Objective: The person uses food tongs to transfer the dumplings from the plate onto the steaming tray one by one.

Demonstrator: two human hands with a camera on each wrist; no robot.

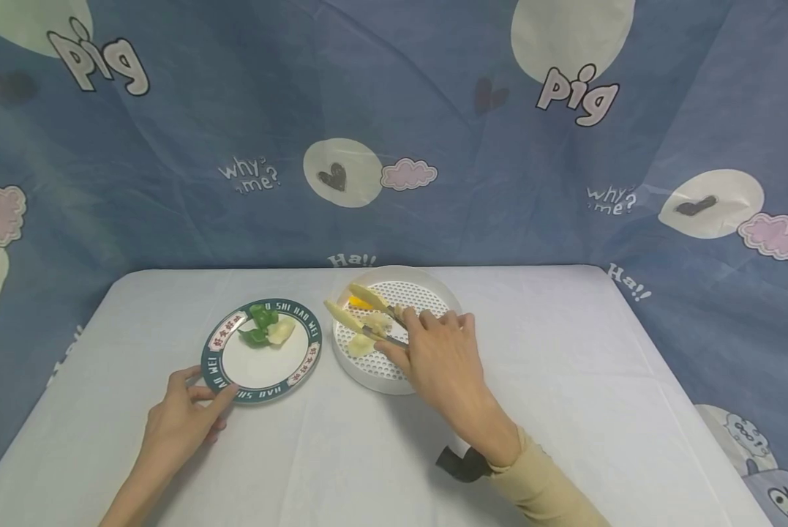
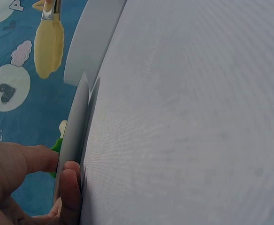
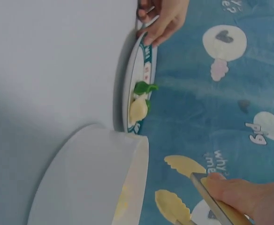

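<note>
My left hand point(image 1: 179, 421) pinches the near-left rim of a white plate with a dark green patterned border point(image 1: 255, 366), thumb on top and fingers beneath, also plain in the left wrist view. A green leafy-looking piece point(image 1: 259, 327) and a pale yellow piece point(image 1: 280, 331) lie on the plate. My right hand point(image 1: 443, 359) holds metal tongs with yellow scalloped tips point(image 1: 346, 316) above a white round basket with a perforated floor point(image 1: 375, 378). The tips stand apart; the right wrist view shows nothing between them. Pale yellow pieces point(image 1: 361, 345) and an orange-yellow piece point(image 1: 359, 302) lie in the basket.
A white cloth covers the table point(image 1: 565, 380), whose back edge meets a blue printed curtain point(image 1: 459, 168). The plate stands close to the left of the basket. A black strap point(image 1: 462, 465) hangs at my right wrist.
</note>
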